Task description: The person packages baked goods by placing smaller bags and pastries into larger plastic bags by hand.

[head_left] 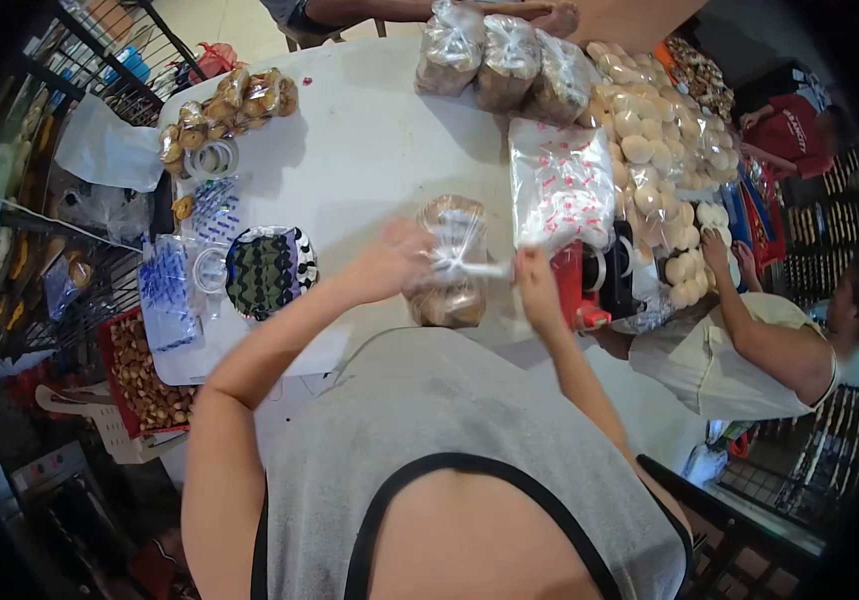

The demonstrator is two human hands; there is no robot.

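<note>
While the right fingers point(527, 266) pinch a pale strip point(491, 270), the left fingers point(418, 247), their grip too blurred to tell, meet the filled bag point(450, 306) between both; rightward sits a red dispenser point(567, 288), farther ahead tied bags point(507, 65).

A white table point(360, 140) spreads from the centre towards 12 o'clock, and pale floor point(220, 22) shows at 11. A dark metal rack point(58, 82) stands at 10 o'clock, a slatted rack point(830, 238) at 3. At 8 o'clock are a white plastic chair point(122, 438) and a metal appliance point(48, 466) (its lower half too dim to read).
</note>
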